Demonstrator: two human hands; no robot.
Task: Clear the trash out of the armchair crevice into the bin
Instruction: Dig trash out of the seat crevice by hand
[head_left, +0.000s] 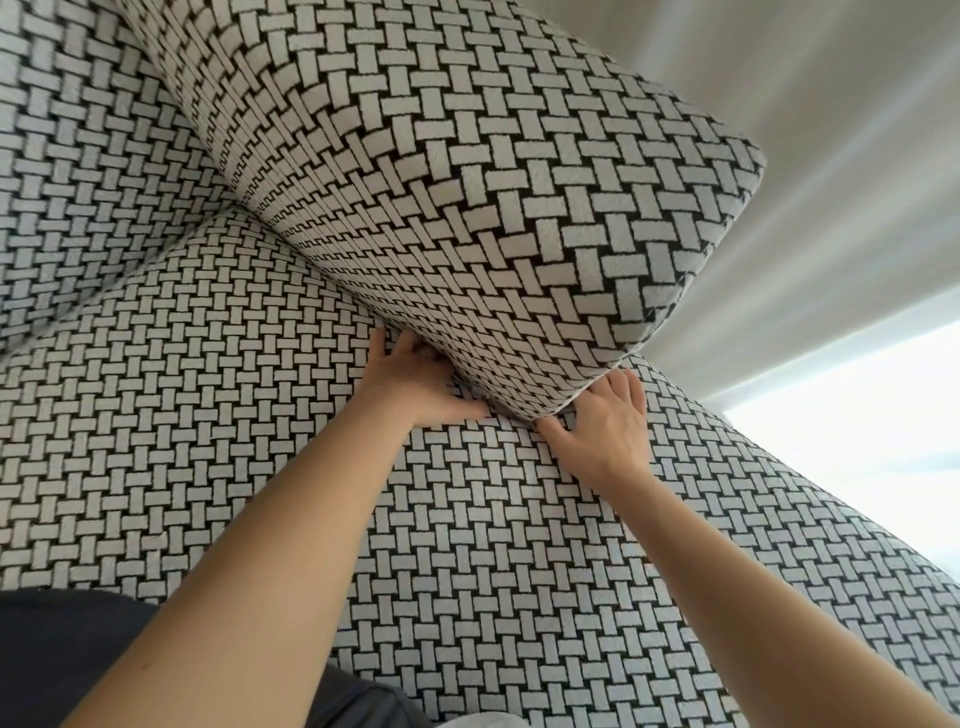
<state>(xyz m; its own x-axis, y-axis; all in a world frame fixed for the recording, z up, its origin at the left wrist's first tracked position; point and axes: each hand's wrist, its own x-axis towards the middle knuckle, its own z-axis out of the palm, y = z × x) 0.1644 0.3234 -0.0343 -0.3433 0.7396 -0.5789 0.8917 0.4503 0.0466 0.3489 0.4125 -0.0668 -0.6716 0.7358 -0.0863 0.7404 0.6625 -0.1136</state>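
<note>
The armchair is covered in black-and-white basket-weave fabric, with a seat cushion and a thick armrest slanting across the view. My left hand lies on the seat with its fingers pushed into the crevice under the armrest. My right hand presses on the seat by the armrest's lower corner, fingertips at the gap. The fingertips of both hands are hidden by the fabric. No trash and no bin are in view.
The chair's backrest fills the upper left. A white curtain hangs behind the armrest, with a bright window at the right. Dark clothing shows at the bottom left.
</note>
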